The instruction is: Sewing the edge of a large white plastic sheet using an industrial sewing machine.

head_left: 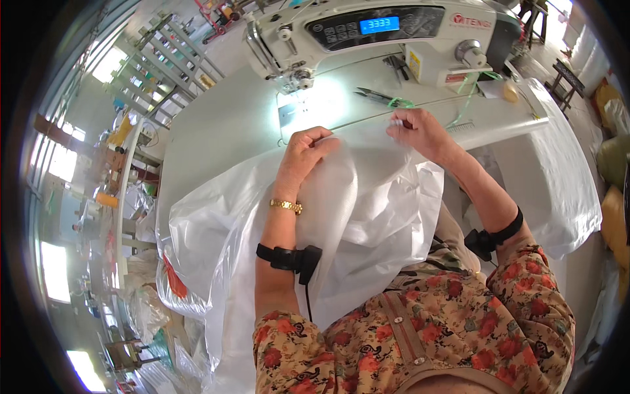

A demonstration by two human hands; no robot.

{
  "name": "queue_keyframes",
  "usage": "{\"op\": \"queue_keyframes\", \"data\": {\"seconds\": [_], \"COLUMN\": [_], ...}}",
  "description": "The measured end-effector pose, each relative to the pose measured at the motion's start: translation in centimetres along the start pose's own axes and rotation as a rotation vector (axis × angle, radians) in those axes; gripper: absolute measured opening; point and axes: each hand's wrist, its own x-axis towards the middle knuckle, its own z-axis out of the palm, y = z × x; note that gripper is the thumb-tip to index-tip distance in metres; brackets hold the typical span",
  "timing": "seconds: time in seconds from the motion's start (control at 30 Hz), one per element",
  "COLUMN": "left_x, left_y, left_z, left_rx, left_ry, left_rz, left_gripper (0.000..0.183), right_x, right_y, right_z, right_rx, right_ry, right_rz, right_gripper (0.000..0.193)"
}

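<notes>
A large sheet of translucent white plastic film (pixel 380 217) drapes over the front of the sewing table and down across my lap. My left hand (pixel 307 154) pinches its upper edge just in front of the lit needle area. To the right, my right hand (pixel 417 133) is closed on the film's edge too, and the film spans between the two hands. Beyond them stands a white sewing machine (pixel 380 29) with a blue display. Its lamp shines brightly on the table by the presser foot (pixel 289 108).
Thread snips (pixel 377 96) with a green cord lie right of the needle. A dark small tool (pixel 396 65) rests near the machine's base. More plastic film (pixel 545 171) hangs over the table's right side. Racks (pixel 164 65) stand at the far left.
</notes>
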Motion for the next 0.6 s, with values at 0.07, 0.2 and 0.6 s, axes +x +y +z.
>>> {"op": "queue_keyframes", "data": {"seconds": [0.07,0.2,0.6], "left_x": [-0.4,-3.7,-7.1], "left_y": [0.6,6.6,9.7], "left_z": [0.6,3.4,4.5], "left_rx": [-0.018,-0.140,-0.061], "left_ry": [-0.027,-0.119,0.213], "left_rz": [0.103,0.397,0.451], "left_gripper": [0.015,0.009,0.012], "right_x": [-0.3,-0.2,-5.0], "right_y": [0.1,-0.9,-9.3], "right_z": [-0.3,0.7,1.7], "right_rx": [0.211,0.527,0.607], "right_ry": [0.024,0.099,0.085], "right_rz": [0.048,0.003,-0.311], "right_gripper": [0.017,0.016,0.015]}}
